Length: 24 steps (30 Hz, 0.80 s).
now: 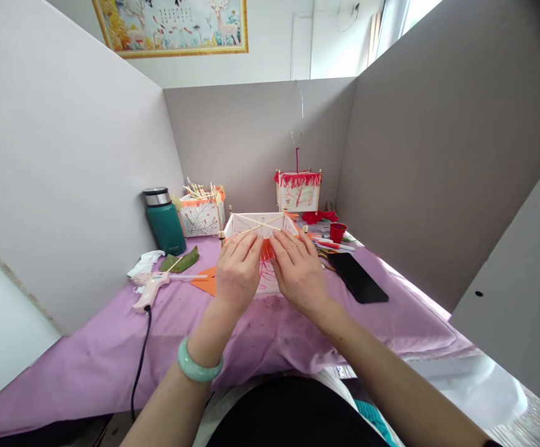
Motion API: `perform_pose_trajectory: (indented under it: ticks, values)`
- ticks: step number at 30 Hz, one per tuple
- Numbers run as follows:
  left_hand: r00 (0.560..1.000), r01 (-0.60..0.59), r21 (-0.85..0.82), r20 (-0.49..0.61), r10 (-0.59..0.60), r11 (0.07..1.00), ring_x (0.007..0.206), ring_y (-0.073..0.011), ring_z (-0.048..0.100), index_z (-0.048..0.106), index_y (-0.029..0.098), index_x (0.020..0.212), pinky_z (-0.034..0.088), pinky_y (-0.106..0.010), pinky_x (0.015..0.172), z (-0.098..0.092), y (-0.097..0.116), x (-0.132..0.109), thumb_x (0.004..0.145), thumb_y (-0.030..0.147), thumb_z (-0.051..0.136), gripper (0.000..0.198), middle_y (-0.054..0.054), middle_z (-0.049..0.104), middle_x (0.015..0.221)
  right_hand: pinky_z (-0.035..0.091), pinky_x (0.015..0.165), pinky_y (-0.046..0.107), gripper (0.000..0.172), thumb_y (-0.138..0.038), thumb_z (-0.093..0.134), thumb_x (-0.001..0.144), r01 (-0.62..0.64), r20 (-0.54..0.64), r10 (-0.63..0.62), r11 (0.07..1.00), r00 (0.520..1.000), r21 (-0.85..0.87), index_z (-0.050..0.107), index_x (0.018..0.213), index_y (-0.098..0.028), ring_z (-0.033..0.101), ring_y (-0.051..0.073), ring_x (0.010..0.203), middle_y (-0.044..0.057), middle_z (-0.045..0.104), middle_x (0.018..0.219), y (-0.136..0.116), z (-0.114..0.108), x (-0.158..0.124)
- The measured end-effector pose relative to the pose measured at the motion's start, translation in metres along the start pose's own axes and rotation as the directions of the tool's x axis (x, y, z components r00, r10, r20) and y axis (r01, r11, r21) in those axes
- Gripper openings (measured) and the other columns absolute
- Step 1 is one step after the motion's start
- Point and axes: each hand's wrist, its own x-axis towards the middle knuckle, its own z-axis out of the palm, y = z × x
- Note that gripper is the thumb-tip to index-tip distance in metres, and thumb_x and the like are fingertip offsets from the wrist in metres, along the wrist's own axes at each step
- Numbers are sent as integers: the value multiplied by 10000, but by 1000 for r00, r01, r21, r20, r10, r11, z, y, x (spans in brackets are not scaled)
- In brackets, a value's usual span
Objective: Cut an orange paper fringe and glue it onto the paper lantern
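A square paper lantern (270,282) with a wooden stick frame stands before me, crossed sticks (261,224) at its open top and pink drawing on its near side. An orange paper fringe (267,249) runs along its near top edge. My left hand (239,267) and my right hand (297,267) lie side by side over that edge. Their fingers bend over the rim and press the fringe against it; the fingertips partly hide the strip. The green bangle (199,361) circles my left wrist.
At left, a pale glue gun (152,288) with a black cord lies near orange paper (205,281), green leaves (181,261) and a green bottle (164,220). Behind stand a stick-filled box (201,217) and a red-fringed lantern (299,192). A black phone (358,276), scissors and red cup (337,233) are right.
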Motion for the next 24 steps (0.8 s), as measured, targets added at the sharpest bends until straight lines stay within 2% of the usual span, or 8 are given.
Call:
perform_pose_trajectory:
  ticks: [6, 15, 21, 24]
  values:
    - [997, 20, 48, 79, -24, 999, 1083, -236, 516, 606, 164, 1102, 393, -438, 947, 3, -1, 0, 878, 176, 419, 292, -130, 616, 1112, 219, 1108, 490, 414, -215, 415, 897, -14, 13, 14, 999, 1000, -41, 474, 1286, -87, 381, 240, 1285, 136, 482, 1342, -2, 5, -1]
    - [993, -2, 117, 119, -12, 993, 1042, -243, 513, 606, 161, 1086, 376, -415, 909, 4, -2, 3, 878, 202, 422, 282, -127, 618, 1072, 208, 1078, 490, 380, -205, 428, 888, -61, 51, 67, 993, 996, -97, 497, 1250, -113, 436, 241, 1198, 149, 524, 1276, -6, 6, 4]
    - [991, -4, 108, 133, -10, 994, 1034, -251, 514, 591, 156, 1106, 375, -421, 898, 6, -3, 3, 873, 204, 421, 293, -139, 613, 1043, 219, 1053, 507, 349, -179, 414, 890, -101, 45, 107, 989, 993, -104, 508, 1223, -134, 459, 237, 1148, 144, 555, 1221, -9, 8, 7]
    - [988, 17, 63, 150, -26, 998, 1051, -251, 512, 564, 144, 1149, 382, -424, 919, 2, -3, 5, 867, 207, 430, 319, -145, 599, 1081, 210, 1065, 512, 380, -190, 415, 884, -88, 48, 93, 992, 995, -88, 485, 1250, -113, 442, 249, 1184, 152, 527, 1266, -8, 6, 6]
